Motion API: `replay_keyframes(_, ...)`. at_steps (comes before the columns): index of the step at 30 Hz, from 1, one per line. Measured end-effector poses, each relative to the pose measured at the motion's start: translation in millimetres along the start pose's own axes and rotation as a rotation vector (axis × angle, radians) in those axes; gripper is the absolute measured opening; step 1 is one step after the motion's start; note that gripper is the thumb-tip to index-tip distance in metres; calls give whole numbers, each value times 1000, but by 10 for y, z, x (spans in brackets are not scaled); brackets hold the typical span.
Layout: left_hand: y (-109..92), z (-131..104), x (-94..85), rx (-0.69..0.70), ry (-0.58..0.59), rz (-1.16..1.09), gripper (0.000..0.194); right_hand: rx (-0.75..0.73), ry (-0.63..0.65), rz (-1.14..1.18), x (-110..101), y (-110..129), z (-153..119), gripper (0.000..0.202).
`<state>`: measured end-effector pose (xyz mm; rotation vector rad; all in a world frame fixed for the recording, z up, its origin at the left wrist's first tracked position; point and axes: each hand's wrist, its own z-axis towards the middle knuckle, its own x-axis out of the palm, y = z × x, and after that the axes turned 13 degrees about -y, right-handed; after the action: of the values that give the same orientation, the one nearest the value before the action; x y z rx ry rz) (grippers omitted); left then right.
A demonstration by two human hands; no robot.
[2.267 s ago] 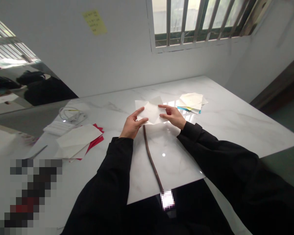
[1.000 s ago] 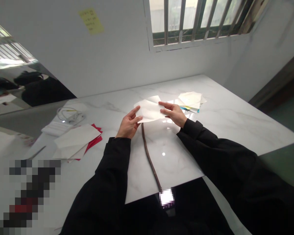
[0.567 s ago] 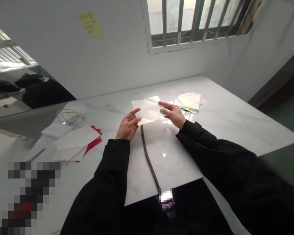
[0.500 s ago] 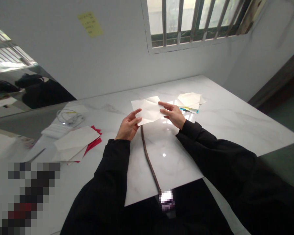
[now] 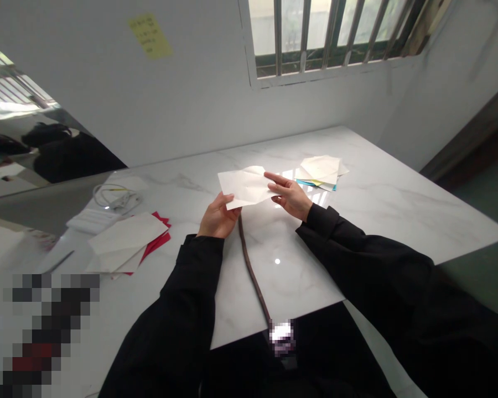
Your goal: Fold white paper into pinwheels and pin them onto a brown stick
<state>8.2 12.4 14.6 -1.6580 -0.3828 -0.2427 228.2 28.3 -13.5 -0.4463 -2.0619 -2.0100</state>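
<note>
A creased sheet of off-white paper is held up above the table between both hands. My left hand grips its lower left corner, thumb on top and the fingers underneath. At the right edge, my right hand pinches the sheet, with one finger stretched over the upper side. Below the paper a thin brown cord or stick runs down to the table's front edge; its far end is hidden under my left hand and the sheet.
Behind my right hand lies a pile of cream, yellow and blue papers. To the left are white and red papers, a white cable and a dark, slim pen-like thing. The marbled table meets the wall with a barred window.
My left hand has shifted its hold: fingers that were raised at the sheet's left edge are now under its corner. The paper has moved slightly left and its face has tilted.
</note>
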Motion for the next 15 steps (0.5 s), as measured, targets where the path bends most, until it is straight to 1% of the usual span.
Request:
replay_keyframes(1, 2, -10, 16, -37, 17, -32, 62, 3, 16, -12, 4, -2, -7, 53)
replay_keyframes(3, -1, -27, 36, -93, 72, -70, 67, 13, 56, -19, 11, -12, -19, 56)
replay_keyframes(6, -20, -34, 38, -127, 161, -79, 76, 33, 105, -12, 21, -39, -29, 56)
replay_keyframes(8, -42, -24, 34, -131, 162, -77, 78, 45, 117, 3, 25, -58, -32, 54)
replay_keyframes(10, -74, -11, 33, -139, 93, -73, 75, 57, 124, 12, 25, -68, -38, 53)
replay_keyframes(12, -127, -7, 18, -143, -23, -65, 66, 67, 135, 2, 23, -63, -47, 54)
replay_keyframes(14, -218, -29, -54, -86, -156, -55, 57, 76, 148, -16, 17, -45, -57, 55)
replay_keyframes(15, -285, -53, -126, -18, -227, -44, 55, 79, 149, -25, 14, -34, -59, 55)
